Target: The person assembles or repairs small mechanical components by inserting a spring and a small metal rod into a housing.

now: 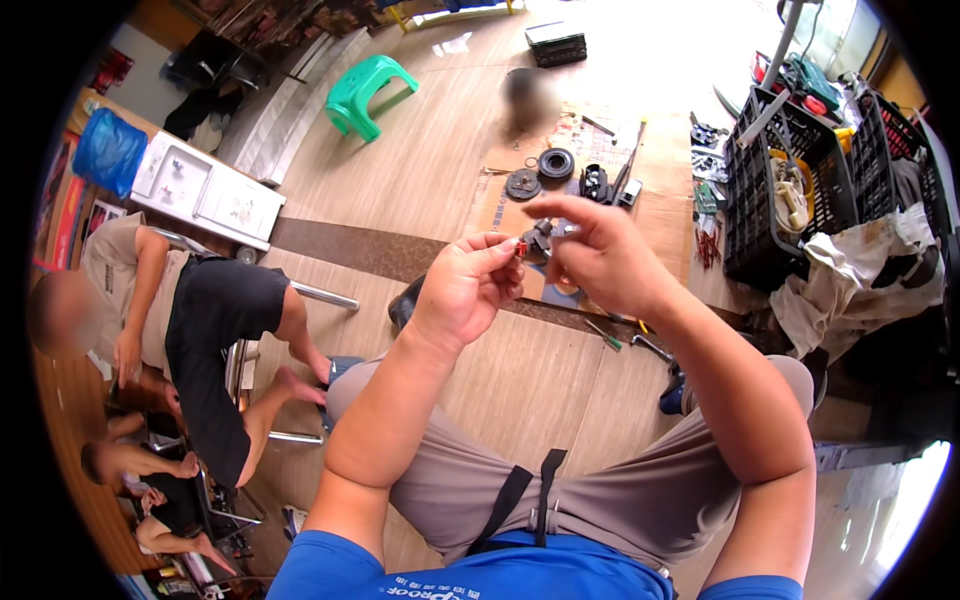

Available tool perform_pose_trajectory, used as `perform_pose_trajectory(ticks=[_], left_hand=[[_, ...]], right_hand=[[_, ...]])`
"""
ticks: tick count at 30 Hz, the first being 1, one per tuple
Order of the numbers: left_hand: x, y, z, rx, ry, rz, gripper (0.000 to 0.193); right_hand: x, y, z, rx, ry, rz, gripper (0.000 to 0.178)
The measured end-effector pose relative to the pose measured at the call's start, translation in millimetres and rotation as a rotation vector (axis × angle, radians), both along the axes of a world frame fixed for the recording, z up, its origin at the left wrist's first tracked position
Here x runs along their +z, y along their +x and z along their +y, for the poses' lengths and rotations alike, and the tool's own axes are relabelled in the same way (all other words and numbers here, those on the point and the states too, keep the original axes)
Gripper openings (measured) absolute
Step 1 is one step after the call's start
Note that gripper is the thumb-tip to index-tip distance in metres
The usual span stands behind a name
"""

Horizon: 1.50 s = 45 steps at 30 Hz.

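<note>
My left hand (470,288) is raised over the floor, thumb and forefinger pinched on a small red part (521,248); its exact kind is too small to tell. Close beside it hovers my right hand (612,255), forefinger stretched toward the left and the other fingers loosely bent, with nothing visible in them. Behind the hands, a grey metal piece (541,236) shows partly. Beyond lies a flat cardboard sheet (662,235), bearing a black ring-shaped part (556,163), a dark round disc (522,185) and a black mechanical part (594,183).
Black plastic crates (745,225) full of odds and ends stand at the right, with red wires (708,245) beside them. A green-handled tool (604,336) lies near my knees. A green stool (345,100) is at far left. Another person (205,310) sits at left.
</note>
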<state>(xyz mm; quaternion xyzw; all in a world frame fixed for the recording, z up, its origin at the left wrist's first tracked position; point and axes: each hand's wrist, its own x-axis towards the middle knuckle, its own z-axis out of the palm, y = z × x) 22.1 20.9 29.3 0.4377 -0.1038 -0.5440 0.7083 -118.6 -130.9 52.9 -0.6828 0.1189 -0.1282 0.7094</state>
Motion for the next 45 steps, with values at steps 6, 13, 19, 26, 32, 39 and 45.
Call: perform_pose_trajectory(ticks=[6, 13, 19, 26, 32, 39, 45], left_hand=[[0.2, -2.1, -3.3, -0.005, -0.034, 0.037, 0.012], [0.6, -6.1, -3.6, 0.069, -0.049, 0.038, 0.012], [-1.2, -16.9, -8.4, 0.232, 0.046, -0.123, 0.008], [4.6, -26.5, -11.1, 0.217, 0.221, -0.665, 0.007], [8.9, -34.0, -13.2, 0.094, 0.236, -0.723, 0.008], [5.3, -29.5, -9.4, 0.037, 0.108, -0.452, 0.007], [-0.8, -20.0, -8.4, 0.028, 0.006, -0.137, 0.008]], right_hand=[[-27.5, 9.1, 4.5, 0.004, -0.079, -0.076, 0.016], [-30.9, 7.4, 11.1, -0.091, -0.284, -0.091, 0.011], [-19.6, 5.5, 16.5, -0.076, -0.444, -0.127, 0.011], [-4.3, -1.4, 4.5, -0.098, -0.636, -0.123, 0.014], [-6.5, -1.8, -10.8, -0.129, -0.662, -0.094, 0.014], [-14.0, 0.5, -17.0, -0.107, -0.384, -0.014, 0.015], [-39.1, 8.8, -16.2, -0.042, -0.12, 0.055, 0.016]])
